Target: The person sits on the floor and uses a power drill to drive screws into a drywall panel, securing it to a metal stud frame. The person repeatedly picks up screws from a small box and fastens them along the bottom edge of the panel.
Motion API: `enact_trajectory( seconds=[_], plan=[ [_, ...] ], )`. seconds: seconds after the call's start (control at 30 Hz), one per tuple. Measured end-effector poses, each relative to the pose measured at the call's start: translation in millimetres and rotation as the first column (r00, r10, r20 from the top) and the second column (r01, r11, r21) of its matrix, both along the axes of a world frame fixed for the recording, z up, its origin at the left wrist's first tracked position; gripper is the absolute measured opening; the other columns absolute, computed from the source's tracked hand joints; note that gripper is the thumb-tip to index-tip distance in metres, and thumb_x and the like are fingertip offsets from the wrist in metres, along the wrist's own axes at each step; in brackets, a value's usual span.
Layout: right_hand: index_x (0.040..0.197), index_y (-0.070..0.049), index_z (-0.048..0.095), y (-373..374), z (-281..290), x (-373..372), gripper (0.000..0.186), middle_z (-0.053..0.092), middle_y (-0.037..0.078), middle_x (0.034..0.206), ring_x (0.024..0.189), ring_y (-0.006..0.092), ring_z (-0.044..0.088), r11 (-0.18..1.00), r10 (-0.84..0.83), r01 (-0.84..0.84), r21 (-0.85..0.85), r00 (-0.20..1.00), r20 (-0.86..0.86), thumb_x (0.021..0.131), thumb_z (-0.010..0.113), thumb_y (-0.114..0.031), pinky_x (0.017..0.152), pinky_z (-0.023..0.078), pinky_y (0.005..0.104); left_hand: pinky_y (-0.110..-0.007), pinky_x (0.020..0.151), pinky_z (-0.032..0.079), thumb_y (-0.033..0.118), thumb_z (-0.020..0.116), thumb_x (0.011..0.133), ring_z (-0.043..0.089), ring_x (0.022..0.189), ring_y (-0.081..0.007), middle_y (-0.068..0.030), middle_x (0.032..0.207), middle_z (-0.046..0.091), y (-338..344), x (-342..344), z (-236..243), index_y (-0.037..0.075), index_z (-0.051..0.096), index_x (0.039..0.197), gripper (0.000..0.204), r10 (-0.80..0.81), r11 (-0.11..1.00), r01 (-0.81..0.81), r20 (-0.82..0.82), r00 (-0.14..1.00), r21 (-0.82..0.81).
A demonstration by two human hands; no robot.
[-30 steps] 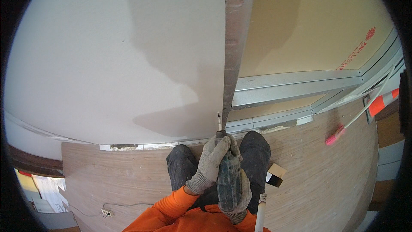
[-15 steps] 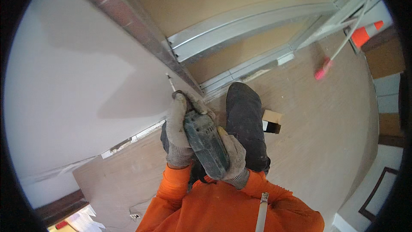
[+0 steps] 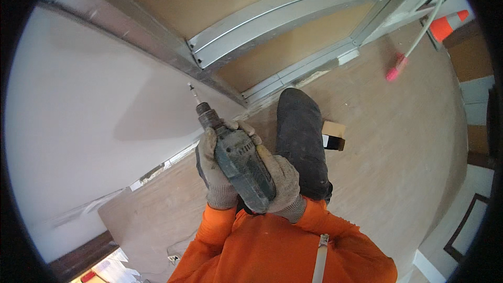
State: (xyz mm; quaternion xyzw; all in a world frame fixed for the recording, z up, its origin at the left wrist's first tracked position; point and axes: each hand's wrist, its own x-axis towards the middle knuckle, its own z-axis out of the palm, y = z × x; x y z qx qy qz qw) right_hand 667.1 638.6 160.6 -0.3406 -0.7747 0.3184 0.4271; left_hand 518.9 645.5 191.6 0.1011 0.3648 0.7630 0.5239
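A dusty dark green power drill (image 3: 245, 166) is held in front of me, pointing up and to the left. My left hand (image 3: 214, 173), in a grey work glove, is closed around the drill's left side behind the black chuck. On the opposite side, my right hand (image 3: 281, 177), gloved alike, is wrapped around the rear of the body. The chuck (image 3: 205, 112) shows bare and carries a thin light bit (image 3: 195, 94). Something small and dark sits near the bit's end; its kind is too small to tell. The tip appears before the white wall panel (image 3: 84, 99).
Metal framing (image 3: 298, 18) runs along the wall ahead. My dark-trousered knee (image 3: 299, 136) is right of the drill. Beyond it lies a small open cardboard box (image 3: 335, 130). A pink-ended pale cord (image 3: 394, 72) and an orange cone (image 3: 445, 27) are at the far right.
My left hand has slid back off the drill's nose onto its body, uncovering the chuck. The drill tip has shifted slightly left and up in view.
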Motion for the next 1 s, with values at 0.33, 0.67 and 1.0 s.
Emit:
enact_trajectory(
  seconds=[0.33,0.67,1.0],
  plan=[
    [0.165,0.002,0.02,29,5,35,0.136,0.041,0.029,0.156,0.145,0.054,0.039,0.885,0.458,-0.456,-0.098,0.889,0.003,0.066,0.095,-0.056,0.12,0.032,0.0629,-0.047,0.068,0.063,0.056,0.049,0.106,0.072,0.08,-0.0373,-0.0225,0.097,0.069,4,-3,8,0.004,0.059,0.11,0.053,-0.027,0.999,0.029,0.135,0.991,-0.013],
    [0.17,-0.006,0.021,43,-9,47,0.116,0.022,0.018,0.175,0.16,0.0358,0.022,0.442,-0.206,-0.724,-0.53,0.492,-0.846,0.092,0.035,-0.091,0.129,0.018,0.0513,-0.042,0.06,0.064,0.052,0.045,0.109,0.073,0.081,-0.0365,-0.0235,0.097,0.069,5,-2,4,0.003,0.06,0.111,0.051,-0.058,0.998,0.055,0.09,0.994,0.034],
    [0.132,-0.026,0.068,93,27,66,0.084,0.044,0.014,0.164,0.138,0.028,0.046,0.219,-0.303,-0.959,-0.181,0.11,-0.947,0.1,0.018,-0.085,0.111,0.038,0.0497,-0.043,0.068,0.062,0.05,0.05,0.107,0.072,0.083,-0.0355,-0.0221,0.098,0.07,4,-7,1,0.003,0.062,0.11,0.048,-0.078,0.997,0.075,0.086,0.993,0.034]
  ],
)
